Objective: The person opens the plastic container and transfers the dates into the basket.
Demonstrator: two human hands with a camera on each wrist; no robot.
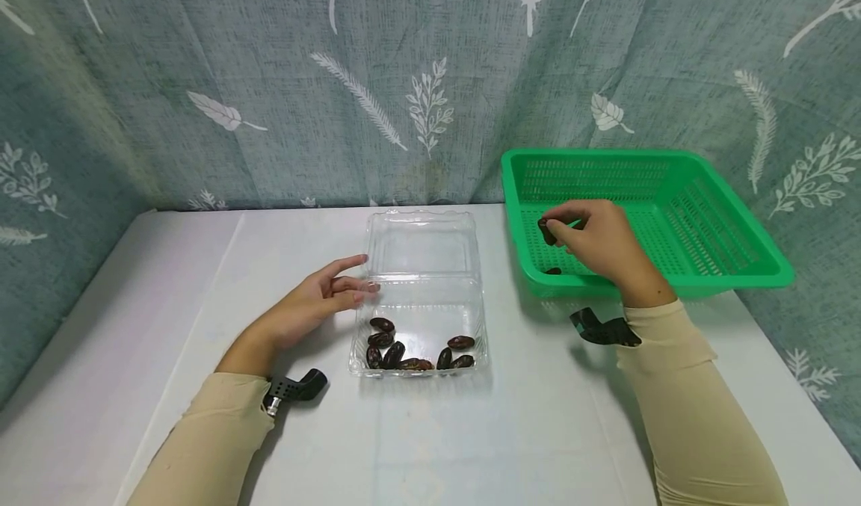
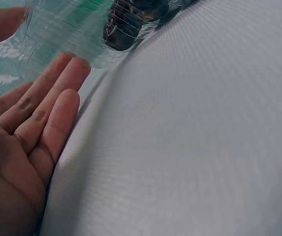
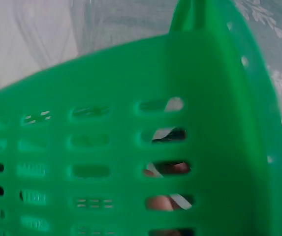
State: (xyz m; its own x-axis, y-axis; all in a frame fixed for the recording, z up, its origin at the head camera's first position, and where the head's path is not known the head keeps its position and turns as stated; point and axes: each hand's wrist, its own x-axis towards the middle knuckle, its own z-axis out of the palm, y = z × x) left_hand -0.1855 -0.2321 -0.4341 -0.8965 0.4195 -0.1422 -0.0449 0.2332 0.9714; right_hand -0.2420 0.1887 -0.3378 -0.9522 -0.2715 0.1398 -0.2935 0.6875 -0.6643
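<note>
I judge a transfer under way: right hand (image 1: 601, 243) pinches a date (image 1: 546, 231) over the green basket (image 1: 726, 267); left hand (image 1: 316, 306), fingers straight, steadies the clear clamshell box (image 1: 420, 263). Next move calls for release.

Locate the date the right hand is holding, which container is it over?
Head view: the date is pinched in the right hand fingertips, over the left part of the green basket, right of the clear clamshell box. Another date lies on the basket floor just below.
</note>
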